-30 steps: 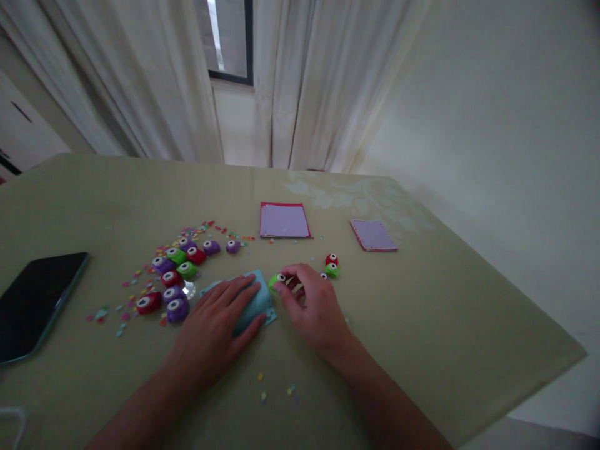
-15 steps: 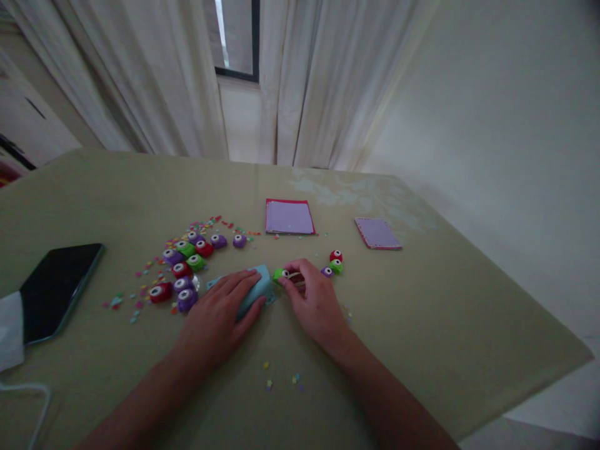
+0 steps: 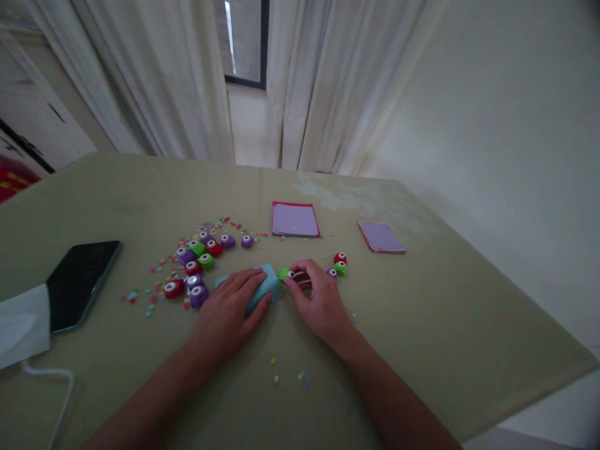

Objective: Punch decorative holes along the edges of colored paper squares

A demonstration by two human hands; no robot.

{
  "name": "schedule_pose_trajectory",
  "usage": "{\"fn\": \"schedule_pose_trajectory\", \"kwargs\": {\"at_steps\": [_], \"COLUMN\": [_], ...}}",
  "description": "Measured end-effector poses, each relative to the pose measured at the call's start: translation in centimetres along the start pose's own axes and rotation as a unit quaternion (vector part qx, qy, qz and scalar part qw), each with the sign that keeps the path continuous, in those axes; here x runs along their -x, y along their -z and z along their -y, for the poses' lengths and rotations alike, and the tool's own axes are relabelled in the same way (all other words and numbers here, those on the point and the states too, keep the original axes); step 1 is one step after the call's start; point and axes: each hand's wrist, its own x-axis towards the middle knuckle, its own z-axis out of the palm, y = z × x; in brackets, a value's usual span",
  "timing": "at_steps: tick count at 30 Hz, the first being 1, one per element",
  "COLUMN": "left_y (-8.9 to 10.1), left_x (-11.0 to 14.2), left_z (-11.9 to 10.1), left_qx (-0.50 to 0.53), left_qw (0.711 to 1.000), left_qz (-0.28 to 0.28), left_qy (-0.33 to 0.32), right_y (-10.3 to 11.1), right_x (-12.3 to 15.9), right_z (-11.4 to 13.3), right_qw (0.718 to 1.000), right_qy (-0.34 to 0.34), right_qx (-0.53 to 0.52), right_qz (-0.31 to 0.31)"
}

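Note:
My left hand [image 3: 232, 307] rests over a folded piece of light blue paper [image 3: 267, 278], fingers on top and thumb along the near side. My right hand [image 3: 319, 301] is closed around a small green paper punch [image 3: 284, 274] with a white eye-like button. The punch meets the right edge of the blue paper; how far the paper sits inside it I cannot tell. Just beyond my right hand lie a red punch [image 3: 340, 257], another green punch [image 3: 340, 269] and a purple punch [image 3: 332, 273], partly hidden by the hand.
Several red, green and purple punches [image 3: 199, 295] lie at left among scattered confetti [image 3: 162, 269]. Purple paper squares [image 3: 295, 220] sit farther back, with another stack [image 3: 382, 237] at right. A dark tablet [image 3: 84, 281], white sheet [image 3: 23, 325] and white cable [image 3: 65, 375] occupy the left side.
The view has shifted slightly, so everything on the table appears a little farther right. Both hands keep their hold on the blue paper and green punch.

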Motion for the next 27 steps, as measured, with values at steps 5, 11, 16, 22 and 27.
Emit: {"fn": "schedule_pose_trajectory", "kwargs": {"at_steps": [5, 11, 16, 22, 27], "left_y": [-0.1, -0.4, -0.9, -1.3, -1.5], "left_x": [0.0, 0.1, 0.2, 0.4, 0.5], "left_z": [0.2, 0.4, 0.8, 1.0, 1.1], "left_qx": [0.003, 0.011, -0.004, -0.042, -0.065], "left_qw": [1.000, 1.000, 1.000, 0.999, 0.997], "left_qz": [-0.001, -0.005, -0.010, 0.004, 0.009], "left_qy": [-0.002, 0.000, -0.007, -0.022, -0.033], "right_y": [0.2, 0.2, 0.4, 0.8, 1.0], "right_x": [-0.1, 0.2, 0.1, 0.0, -0.2], "right_z": [0.2, -0.1, 0.0, 0.3, 0.0], "right_qw": [1.000, 0.999, 0.994, 0.981, 0.975], "right_qy": [0.013, 0.042, 0.072, 0.097, 0.121], "right_qx": [0.006, 0.025, 0.072, 0.134, 0.125], "right_qz": [0.008, 0.019, 0.042, 0.104, 0.139]}}
